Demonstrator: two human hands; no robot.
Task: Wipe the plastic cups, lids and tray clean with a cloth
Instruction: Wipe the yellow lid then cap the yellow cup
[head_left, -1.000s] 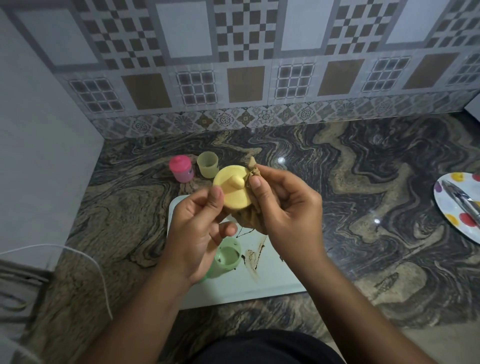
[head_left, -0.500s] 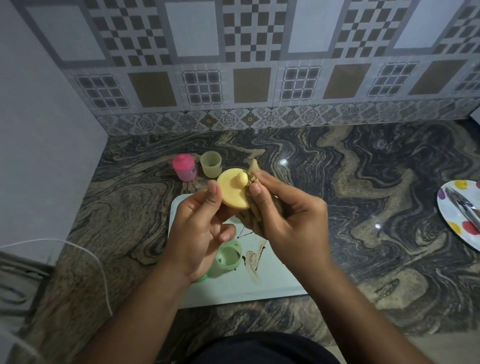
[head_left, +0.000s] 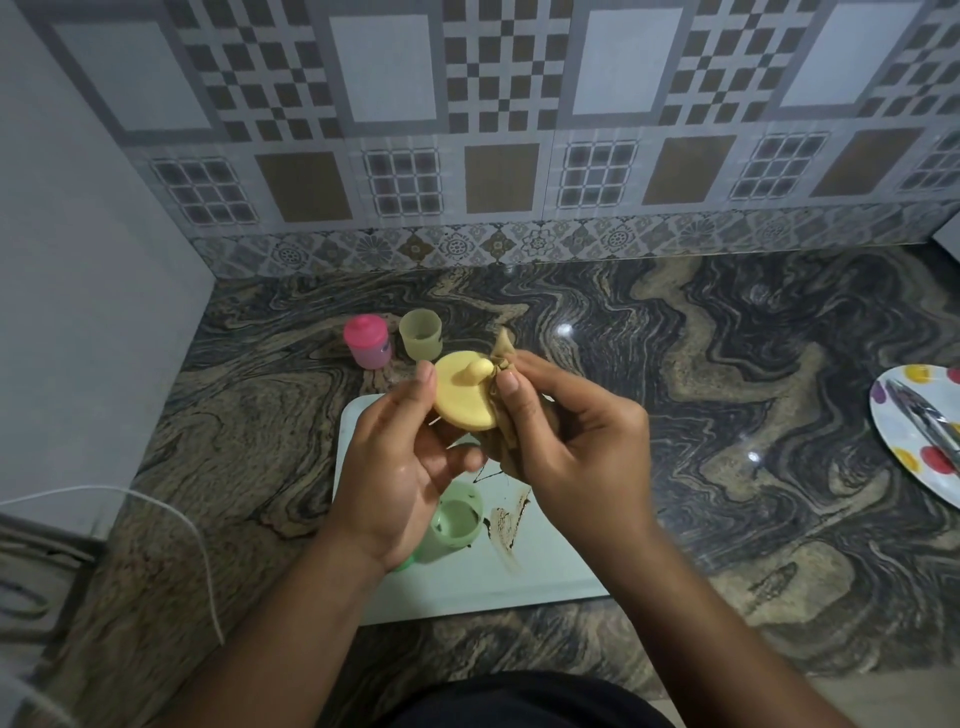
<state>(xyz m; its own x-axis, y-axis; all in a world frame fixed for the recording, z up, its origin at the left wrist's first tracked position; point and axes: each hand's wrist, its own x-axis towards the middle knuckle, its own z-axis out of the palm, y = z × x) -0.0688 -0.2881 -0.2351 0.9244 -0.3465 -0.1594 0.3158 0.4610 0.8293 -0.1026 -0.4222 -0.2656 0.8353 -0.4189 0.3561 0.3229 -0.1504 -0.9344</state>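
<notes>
Lid (head_left: 465, 397), yellow, knobbed, held above the white tray (head_left: 545, 571): left hand (head_left: 400, 467) grips its rim, right hand (head_left: 571, 447) pinches a brown cloth (head_left: 503, 353) against its edge beside the knob. Green cup (head_left: 457, 525) on the stained tray, partly under the left hand. Pink-lidded cup (head_left: 366, 343) and pale green cup (head_left: 421, 335) stand side by side on the tabletop (head_left: 727, 415) behind.

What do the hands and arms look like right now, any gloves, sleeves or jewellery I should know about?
The left hand and right hand are bare: no gloves, and no ring, watch or bracelet shows. The forearms are uncovered as far as the frame reaches, with no sleeve in view. A dark garment shows between them at the bottom edge.
</notes>
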